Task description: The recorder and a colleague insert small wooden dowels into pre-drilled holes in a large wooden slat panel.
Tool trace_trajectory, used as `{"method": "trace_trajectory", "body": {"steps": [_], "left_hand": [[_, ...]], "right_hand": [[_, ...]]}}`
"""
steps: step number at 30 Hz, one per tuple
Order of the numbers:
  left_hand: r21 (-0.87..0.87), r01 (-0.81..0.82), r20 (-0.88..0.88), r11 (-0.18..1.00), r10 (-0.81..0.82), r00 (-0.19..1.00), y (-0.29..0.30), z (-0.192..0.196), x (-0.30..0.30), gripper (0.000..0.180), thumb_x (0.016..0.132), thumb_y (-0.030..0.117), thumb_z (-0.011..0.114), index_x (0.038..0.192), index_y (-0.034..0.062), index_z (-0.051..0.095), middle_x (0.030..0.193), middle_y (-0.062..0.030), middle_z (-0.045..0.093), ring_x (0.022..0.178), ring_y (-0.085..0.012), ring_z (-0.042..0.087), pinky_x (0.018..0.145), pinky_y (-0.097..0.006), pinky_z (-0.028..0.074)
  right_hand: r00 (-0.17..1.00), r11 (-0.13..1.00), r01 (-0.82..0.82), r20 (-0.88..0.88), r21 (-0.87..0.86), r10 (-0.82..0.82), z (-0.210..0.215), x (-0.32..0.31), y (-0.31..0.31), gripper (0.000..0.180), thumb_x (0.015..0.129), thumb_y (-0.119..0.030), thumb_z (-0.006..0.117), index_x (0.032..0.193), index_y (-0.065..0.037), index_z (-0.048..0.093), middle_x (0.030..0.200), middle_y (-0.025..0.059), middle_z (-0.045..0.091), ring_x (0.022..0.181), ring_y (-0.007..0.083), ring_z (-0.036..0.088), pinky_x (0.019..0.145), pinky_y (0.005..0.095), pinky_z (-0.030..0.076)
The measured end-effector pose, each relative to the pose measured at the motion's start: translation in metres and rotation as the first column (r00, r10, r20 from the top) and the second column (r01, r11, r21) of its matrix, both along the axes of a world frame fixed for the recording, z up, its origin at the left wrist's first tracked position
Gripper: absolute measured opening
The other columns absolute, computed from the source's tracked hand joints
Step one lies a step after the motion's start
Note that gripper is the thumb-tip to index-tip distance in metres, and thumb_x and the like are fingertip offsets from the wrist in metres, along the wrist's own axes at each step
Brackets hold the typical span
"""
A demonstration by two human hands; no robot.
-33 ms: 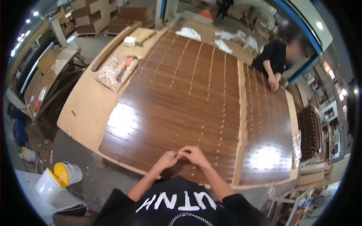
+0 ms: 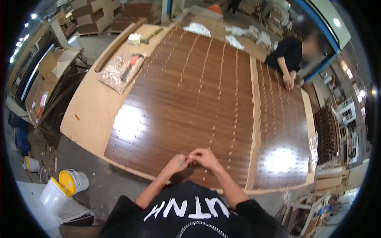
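Observation:
My left hand [image 2: 177, 163] and my right hand [image 2: 205, 158] meet over the near edge of a large dark brown wood-grain panel [image 2: 166, 123]. Fingertips of both hands are pinched together. Whatever lies between them is too small to make out. Rows of small pale pieces run across the panel, denser toward its far side. A light wooden strip [image 2: 256, 103] divides the main panel from a narrower brown section [image 2: 279, 131] on the right.
At the far right, a co-worker [image 2: 283, 59] leans over the panel, hands together. A clear bag of small pieces [image 2: 115, 75], with red-handled pliers [image 2: 131, 66] on it, and a hammer [image 2: 152, 35] lie left. White buckets [image 2: 76, 181] stand on the floor.
My hands stay pinched together and have shifted only slightly. The view has tilted a little. The co-worker's hands remain near the same spot.

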State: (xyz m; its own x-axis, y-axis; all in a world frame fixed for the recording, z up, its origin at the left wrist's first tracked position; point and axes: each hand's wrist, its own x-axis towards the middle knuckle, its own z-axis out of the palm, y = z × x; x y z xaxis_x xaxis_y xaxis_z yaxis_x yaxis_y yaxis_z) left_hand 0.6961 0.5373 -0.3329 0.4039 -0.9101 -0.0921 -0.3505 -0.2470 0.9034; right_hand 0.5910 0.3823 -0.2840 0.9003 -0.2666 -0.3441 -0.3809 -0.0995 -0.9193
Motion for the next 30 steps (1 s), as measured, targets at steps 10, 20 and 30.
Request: {"method": "trace_trajectory", "body": {"steps": [10,20,30], "left_hand": [[-0.018,-0.221,-0.173,0.975,0.215,0.961,-0.019,0.004,0.015,0.046,0.095,0.042,0.054,0.086,-0.0005,0.068,0.063,-0.0109,0.060,0.059,-0.0197,0.058,0.055,-0.034,0.046],[0.068,-0.362,-0.990,0.930,0.109,0.094,0.028,0.029,0.038,0.027,0.099,0.015,0.050,0.111,-0.0072,0.057,0.074,-0.0016,0.049,0.054,-0.0057,0.039,0.043,-0.019,0.030],[0.050,-0.330,0.285,0.943,0.303,0.909,-0.049,0.002,0.055,0.033,0.095,0.032,0.055,0.101,0.0001,0.058,0.077,-0.0210,0.066,0.068,-0.0370,0.064,0.058,-0.045,0.049]], "right_hand": [[0.976,0.958,0.207,-0.023,-0.200,-0.215,-0.029,0.043,-0.089,0.008,0.091,-0.006,0.061,0.092,0.000,0.066,0.080,0.0092,0.070,0.069,0.0137,0.067,0.057,0.0272,0.054],[0.949,0.431,0.159,0.017,-0.888,-0.316,-0.052,0.063,-0.161,0.027,0.086,-0.031,0.066,0.080,-0.005,0.060,0.079,0.0170,0.067,0.080,0.0380,0.065,0.069,0.0472,0.050],[0.958,0.339,-0.159,-0.228,-0.927,-0.172,-0.045,0.081,-0.178,0.025,0.085,-0.031,0.066,0.091,-0.007,0.063,0.082,0.0162,0.067,0.081,0.0374,0.065,0.070,0.0492,0.051]]}}
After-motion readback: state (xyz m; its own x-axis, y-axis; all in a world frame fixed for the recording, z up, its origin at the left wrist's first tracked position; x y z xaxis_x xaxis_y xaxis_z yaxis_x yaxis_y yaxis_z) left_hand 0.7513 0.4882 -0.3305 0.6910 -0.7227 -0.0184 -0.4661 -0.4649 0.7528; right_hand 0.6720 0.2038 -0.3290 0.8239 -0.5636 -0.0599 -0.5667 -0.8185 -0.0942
